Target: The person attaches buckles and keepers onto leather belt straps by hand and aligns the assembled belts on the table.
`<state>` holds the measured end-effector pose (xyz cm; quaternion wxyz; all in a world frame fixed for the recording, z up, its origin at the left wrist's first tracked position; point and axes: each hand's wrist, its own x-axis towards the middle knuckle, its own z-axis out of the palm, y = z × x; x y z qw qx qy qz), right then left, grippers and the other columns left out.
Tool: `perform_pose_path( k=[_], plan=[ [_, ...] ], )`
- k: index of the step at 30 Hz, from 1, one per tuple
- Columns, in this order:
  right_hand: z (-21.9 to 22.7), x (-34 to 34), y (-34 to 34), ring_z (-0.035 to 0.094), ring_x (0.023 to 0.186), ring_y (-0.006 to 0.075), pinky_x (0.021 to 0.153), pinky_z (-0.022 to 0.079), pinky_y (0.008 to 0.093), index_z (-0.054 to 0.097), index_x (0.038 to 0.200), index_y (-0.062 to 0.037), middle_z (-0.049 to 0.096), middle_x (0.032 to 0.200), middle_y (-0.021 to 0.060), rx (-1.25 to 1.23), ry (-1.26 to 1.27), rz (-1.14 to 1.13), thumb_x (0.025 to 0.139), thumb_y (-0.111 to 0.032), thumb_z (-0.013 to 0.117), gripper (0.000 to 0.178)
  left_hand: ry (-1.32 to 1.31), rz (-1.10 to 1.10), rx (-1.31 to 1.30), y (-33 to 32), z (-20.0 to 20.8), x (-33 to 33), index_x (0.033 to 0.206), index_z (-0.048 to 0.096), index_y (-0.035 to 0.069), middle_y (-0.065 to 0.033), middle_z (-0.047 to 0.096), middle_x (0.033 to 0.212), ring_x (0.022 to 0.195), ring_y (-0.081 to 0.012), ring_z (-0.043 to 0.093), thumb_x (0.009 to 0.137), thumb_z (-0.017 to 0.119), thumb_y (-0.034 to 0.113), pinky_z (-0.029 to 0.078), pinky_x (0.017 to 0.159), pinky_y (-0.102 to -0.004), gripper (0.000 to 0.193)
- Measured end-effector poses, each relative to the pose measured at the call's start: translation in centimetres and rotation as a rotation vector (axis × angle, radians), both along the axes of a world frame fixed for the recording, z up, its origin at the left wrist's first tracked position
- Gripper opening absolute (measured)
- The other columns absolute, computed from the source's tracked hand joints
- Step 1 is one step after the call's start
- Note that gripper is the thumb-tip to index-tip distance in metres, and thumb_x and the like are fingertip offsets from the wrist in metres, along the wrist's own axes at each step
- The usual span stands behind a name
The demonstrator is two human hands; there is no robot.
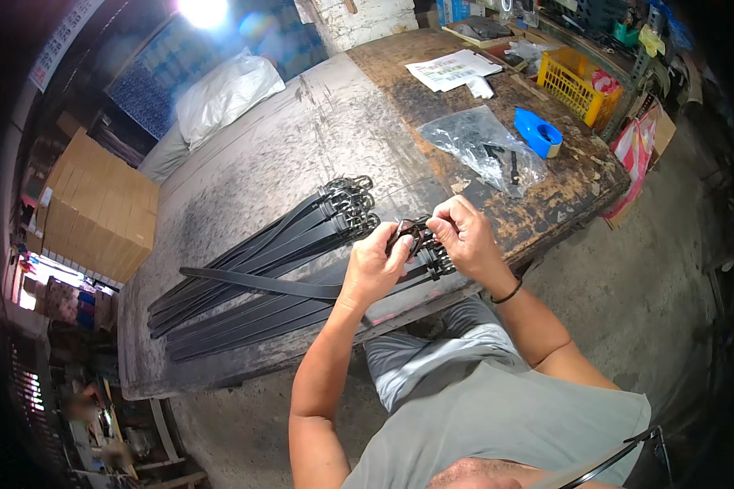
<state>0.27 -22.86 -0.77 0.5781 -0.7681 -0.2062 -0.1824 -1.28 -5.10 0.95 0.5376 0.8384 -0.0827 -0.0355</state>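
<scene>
Over the near edge of the table, my left hand (377, 262) is closed around the buckle end of a black strap (261, 281). The strap's long tail runs out to the left across the other straps. My right hand (467, 238) pinches the dark hardware at the same end, close beside the left fingertips; the fingers partly hide its exact shape. Behind my left hand lies a bundle of black straps (277, 232), with shiny dark hooks (353, 204) gathered at its right end. A second bundle of straps (253, 328) lies nearer, its hardware (439, 261) below my hands.
Right of the hands, a clear plastic bag (473, 138) with small black pieces lies by a blue tape dispenser (537, 132). Beyond are papers (448, 71) and a yellow crate (575, 90). Stacked cardboard (98, 208) and a white sack (228, 94) stand left.
</scene>
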Motion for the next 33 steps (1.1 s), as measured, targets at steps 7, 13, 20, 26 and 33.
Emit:
perform_pose_path(
  k=[7, 13, 20, 26, 33],
  plan=[
    [-0.4, -1.0, 0.7, 0.056, 0.066, 0.0178, 0.057, 0.045, 0.0288, 0.055, 0.089, -0.0031, 0.054, 0.078, 0.0077, 0.006, -0.153, 0.167, 0.081, -0.02, 0.069, 0.023, -0.14, -0.17, -0.042, -0.2, 0.3, -0.5, 0.114, 0.053, 0.003, -0.0116, 0.062, 0.079, 0.065, -0.0141, 0.063, 0.087, 0.056, 0.004, 0.05, 0.059, -0.0277, 0.027],
    [-4.8, 0.4, 0.7, 0.049, 0.053, 0.0069, 0.048, 0.043, 0.0223, 0.052, 0.085, -0.0069, 0.052, 0.069, 0.0007, 0.573, 0.521, 0.255, 0.089, -0.043, 0.059, 0.037, -0.266, -0.251, -0.032, 0.7, -0.6, -0.6, 0.104, 0.054, 0.001, -0.0044, 0.06, 0.084, 0.068, -0.008, 0.057, 0.082, 0.06, -0.004, 0.048, 0.061, -0.0216, 0.024],
    [-3.5, 0.6, 2.4, 0.05, 0.054, 0.0068, 0.046, 0.042, 0.021, 0.053, 0.084, -0.0093, 0.052, 0.073, -0.0023, 0.977, 0.756, 0.458, 0.09, -0.038, 0.058, 0.03, -0.358, -0.335, -0.07, 0.7, -0.8, -1.0, 0.095, 0.052, 0.0, -0.0036, 0.056, 0.081, 0.066, -0.0058, 0.051, 0.084, 0.065, 0.009, 0.042, 0.058, -0.0201, 0.019],
    [-0.2, -0.1, 0.9, 0.047, 0.053, 0.004, 0.048, 0.039, 0.0207, 0.054, 0.079, -0.0068, 0.049, 0.062, -0.0035, 0.628, 0.387, 0.257, 0.09, -0.023, 0.061, 0.021, -0.234, -0.08, -0.073, -1.2, 0.6, -1.7, 0.104, 0.052, 0.0, -0.009, 0.058, 0.077, 0.065, -0.0175, 0.056, 0.084, 0.064, 0.012, 0.047, 0.064, -0.0265, 0.026],
    [0.2, -1.2, 0.9, 0.046, 0.058, 0.0043, 0.051, 0.039, 0.0228, 0.056, 0.078, -0.0037, 0.052, 0.063, -0.0016, 0.537, 0.265, 0.193, 0.088, -0.017, 0.063, 0.018, -0.455, -0.1, 0.089, -2.1, 0.2, -1.1, 0.089, 0.058, -0.002, -0.0142, 0.054, 0.072, 0.063, -0.0258, 0.054, 0.086, 0.059, 0.008, 0.044, 0.059, -0.0329, 0.011]
  ],
)
